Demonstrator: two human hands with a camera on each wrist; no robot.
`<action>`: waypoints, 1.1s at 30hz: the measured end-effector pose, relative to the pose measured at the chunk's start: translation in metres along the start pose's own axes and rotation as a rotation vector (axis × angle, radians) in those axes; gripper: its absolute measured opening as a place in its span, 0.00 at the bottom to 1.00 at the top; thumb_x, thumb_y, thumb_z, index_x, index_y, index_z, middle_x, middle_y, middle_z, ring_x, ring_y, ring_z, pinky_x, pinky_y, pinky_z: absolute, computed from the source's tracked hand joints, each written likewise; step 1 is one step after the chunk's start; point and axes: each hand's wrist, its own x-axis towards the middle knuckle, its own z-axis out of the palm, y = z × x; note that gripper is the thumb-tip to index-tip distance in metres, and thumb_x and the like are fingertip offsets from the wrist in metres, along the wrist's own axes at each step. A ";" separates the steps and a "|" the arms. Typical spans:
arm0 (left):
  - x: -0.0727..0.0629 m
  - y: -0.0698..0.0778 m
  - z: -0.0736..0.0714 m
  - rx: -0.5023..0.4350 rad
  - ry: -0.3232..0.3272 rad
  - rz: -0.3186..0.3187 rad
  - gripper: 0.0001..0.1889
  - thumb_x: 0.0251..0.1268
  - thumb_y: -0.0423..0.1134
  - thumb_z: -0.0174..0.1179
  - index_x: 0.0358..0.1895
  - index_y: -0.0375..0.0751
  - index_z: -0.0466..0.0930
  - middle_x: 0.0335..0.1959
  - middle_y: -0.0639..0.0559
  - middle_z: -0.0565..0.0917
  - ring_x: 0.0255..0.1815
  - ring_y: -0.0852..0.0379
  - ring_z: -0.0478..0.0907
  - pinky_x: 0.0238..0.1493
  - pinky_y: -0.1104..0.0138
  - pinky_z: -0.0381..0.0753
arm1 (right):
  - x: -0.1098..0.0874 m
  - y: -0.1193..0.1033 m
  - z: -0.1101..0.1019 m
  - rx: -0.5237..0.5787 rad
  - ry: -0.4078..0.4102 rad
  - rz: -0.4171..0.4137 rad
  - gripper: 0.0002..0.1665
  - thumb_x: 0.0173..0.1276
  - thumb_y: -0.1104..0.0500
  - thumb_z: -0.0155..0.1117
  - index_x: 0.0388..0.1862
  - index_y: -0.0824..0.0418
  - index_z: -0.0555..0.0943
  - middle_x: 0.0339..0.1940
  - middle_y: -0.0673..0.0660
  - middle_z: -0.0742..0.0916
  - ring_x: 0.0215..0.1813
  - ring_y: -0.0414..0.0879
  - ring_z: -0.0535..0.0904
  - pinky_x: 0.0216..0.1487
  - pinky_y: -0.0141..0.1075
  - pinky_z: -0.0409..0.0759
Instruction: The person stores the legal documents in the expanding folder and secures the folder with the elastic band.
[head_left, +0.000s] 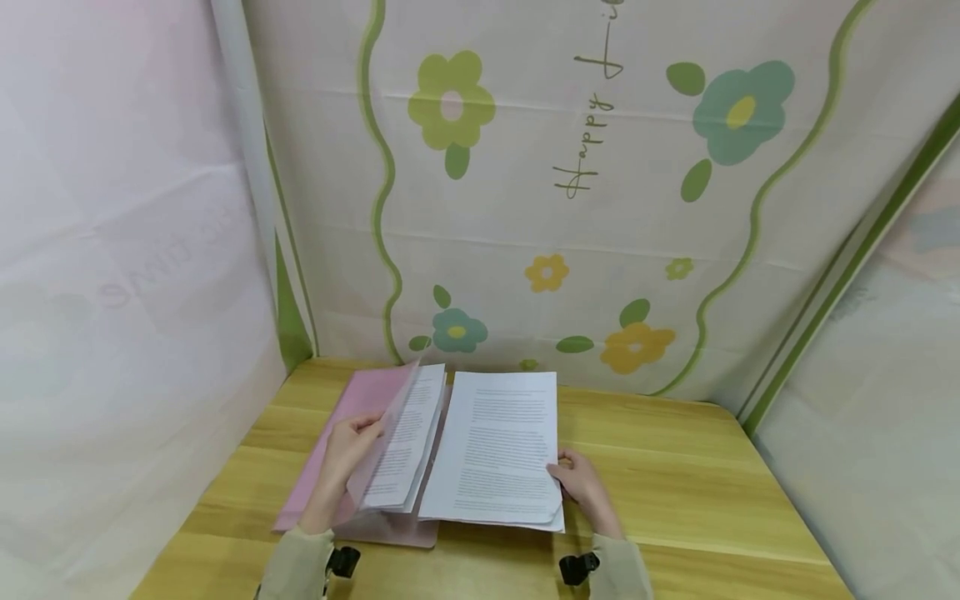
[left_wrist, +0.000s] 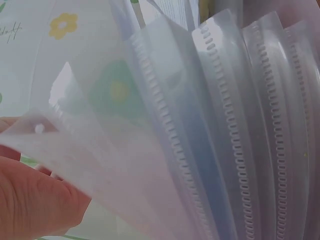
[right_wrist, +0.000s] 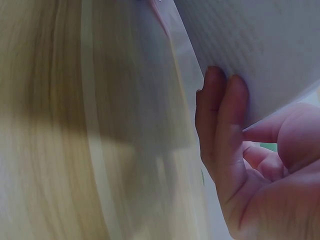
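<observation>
A pink display folder (head_left: 318, 479) lies spread on the table, with printed sheets (head_left: 408, 437) at its left part. My left hand (head_left: 347, 450) pinches the edge of a translucent pink cover, which is lifted and tilted over those sheets. Several clear plastic sleeves (left_wrist: 220, 95) fan out beside that hand in the left wrist view. To the right, a stack of printed paper (head_left: 501, 442) overlaps the folder. My right hand (head_left: 581, 482) pinches its right edge, thumb on top and fingers beneath; the right wrist view shows the fingers (right_wrist: 231, 107) under the sheets.
The wooden table (head_left: 660, 492) extends to both sides of the folder. Behind it hangs a white curtain (head_left: 510, 208) printed with flowers, and more pale fabric (head_left: 120, 250) closes off the left and right. Each wrist wears a small black camera (head_left: 577, 569).
</observation>
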 end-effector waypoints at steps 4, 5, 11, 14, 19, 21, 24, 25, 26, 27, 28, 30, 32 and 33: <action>0.001 -0.003 0.001 0.003 0.000 -0.005 0.20 0.64 0.41 0.59 0.54 0.33 0.84 0.47 0.39 0.89 0.37 0.65 0.76 0.38 0.75 0.72 | 0.001 -0.001 0.005 0.012 -0.021 -0.001 0.10 0.71 0.66 0.55 0.47 0.72 0.75 0.23 0.55 0.85 0.19 0.39 0.76 0.23 0.32 0.73; 0.001 -0.003 0.001 0.004 0.001 -0.004 0.19 0.64 0.41 0.59 0.54 0.33 0.84 0.47 0.39 0.89 0.37 0.64 0.76 0.38 0.75 0.72 | 0.001 -0.001 0.006 0.014 -0.024 -0.002 0.10 0.71 0.66 0.55 0.46 0.72 0.75 0.23 0.56 0.85 0.18 0.39 0.75 0.23 0.32 0.72; -0.001 -0.003 0.001 0.016 0.010 -0.005 0.19 0.64 0.41 0.60 0.53 0.33 0.84 0.46 0.40 0.89 0.39 0.64 0.77 0.41 0.74 0.71 | 0.002 -0.001 0.007 0.011 -0.025 -0.014 0.10 0.71 0.66 0.55 0.46 0.73 0.73 0.21 0.54 0.84 0.18 0.39 0.74 0.21 0.31 0.69; -0.001 -0.002 0.000 0.019 0.013 0.000 0.19 0.63 0.41 0.60 0.53 0.32 0.84 0.46 0.40 0.89 0.39 0.65 0.77 0.41 0.74 0.71 | 0.003 0.000 0.006 -0.011 -0.017 -0.012 0.10 0.70 0.67 0.55 0.46 0.73 0.74 0.21 0.55 0.84 0.17 0.39 0.73 0.21 0.31 0.68; -0.001 -0.002 0.000 0.022 0.023 0.004 0.19 0.63 0.41 0.60 0.52 0.33 0.85 0.45 0.40 0.89 0.39 0.65 0.77 0.40 0.75 0.71 | 0.004 0.001 0.007 -0.013 -0.037 -0.007 0.09 0.70 0.67 0.55 0.45 0.72 0.74 0.21 0.55 0.85 0.17 0.39 0.74 0.22 0.32 0.69; -0.001 -0.001 0.000 0.024 0.019 0.003 0.19 0.63 0.41 0.60 0.52 0.33 0.85 0.45 0.40 0.89 0.40 0.64 0.77 0.41 0.74 0.71 | 0.003 0.000 0.008 -0.007 -0.047 -0.006 0.09 0.71 0.67 0.54 0.45 0.72 0.74 0.22 0.55 0.85 0.18 0.39 0.74 0.23 0.32 0.70; -0.001 -0.001 0.000 0.026 0.009 0.004 0.19 0.64 0.41 0.60 0.52 0.32 0.85 0.46 0.40 0.89 0.42 0.63 0.78 0.43 0.72 0.72 | 0.003 -0.003 0.010 -0.005 -0.053 -0.008 0.10 0.71 0.66 0.54 0.47 0.72 0.74 0.23 0.55 0.86 0.19 0.39 0.76 0.23 0.32 0.72; -0.001 -0.001 0.000 0.025 0.007 0.002 0.19 0.64 0.41 0.60 0.53 0.32 0.85 0.46 0.40 0.89 0.43 0.62 0.78 0.44 0.72 0.72 | 0.003 -0.004 0.011 -0.006 -0.053 -0.008 0.11 0.71 0.66 0.54 0.47 0.73 0.74 0.23 0.55 0.86 0.19 0.39 0.76 0.23 0.31 0.72; -0.001 -0.001 0.000 0.026 0.005 0.005 0.19 0.64 0.41 0.60 0.53 0.32 0.84 0.47 0.39 0.89 0.43 0.62 0.79 0.44 0.71 0.72 | 0.002 -0.005 0.011 -0.008 -0.054 -0.010 0.11 0.71 0.66 0.54 0.47 0.73 0.74 0.23 0.55 0.86 0.19 0.38 0.76 0.23 0.31 0.72; -0.001 0.000 0.000 0.026 0.004 0.004 0.19 0.64 0.41 0.59 0.53 0.32 0.84 0.47 0.39 0.89 0.44 0.61 0.79 0.44 0.71 0.72 | 0.002 -0.005 0.012 -0.006 -0.055 -0.008 0.11 0.71 0.66 0.54 0.48 0.73 0.74 0.23 0.55 0.86 0.19 0.38 0.76 0.23 0.31 0.72; -0.001 -0.001 0.000 0.027 0.004 0.006 0.19 0.64 0.41 0.59 0.53 0.32 0.84 0.47 0.39 0.89 0.44 0.61 0.79 0.44 0.71 0.73 | 0.002 -0.006 0.012 -0.009 -0.051 -0.008 0.11 0.71 0.66 0.54 0.47 0.73 0.75 0.23 0.55 0.86 0.19 0.39 0.77 0.23 0.31 0.73; -0.001 0.000 0.000 0.027 0.006 0.006 0.19 0.64 0.41 0.59 0.53 0.32 0.84 0.47 0.39 0.89 0.45 0.60 0.79 0.45 0.71 0.72 | 0.003 -0.007 0.014 -0.015 -0.048 -0.006 0.10 0.70 0.66 0.55 0.47 0.73 0.75 0.22 0.54 0.86 0.19 0.38 0.76 0.24 0.32 0.72; -0.001 -0.001 0.000 0.029 0.009 0.004 0.19 0.64 0.41 0.59 0.53 0.32 0.84 0.47 0.40 0.89 0.46 0.59 0.79 0.45 0.71 0.72 | 0.003 -0.008 0.015 -0.028 -0.046 -0.009 0.10 0.70 0.66 0.56 0.45 0.72 0.75 0.20 0.52 0.84 0.18 0.38 0.73 0.23 0.32 0.70; 0.000 -0.001 0.000 0.031 0.010 0.003 0.19 0.64 0.41 0.59 0.53 0.32 0.85 0.47 0.40 0.89 0.46 0.59 0.79 0.45 0.72 0.72 | 0.004 -0.008 0.016 -0.029 -0.048 -0.007 0.10 0.70 0.66 0.56 0.45 0.72 0.76 0.19 0.52 0.84 0.17 0.38 0.72 0.22 0.32 0.69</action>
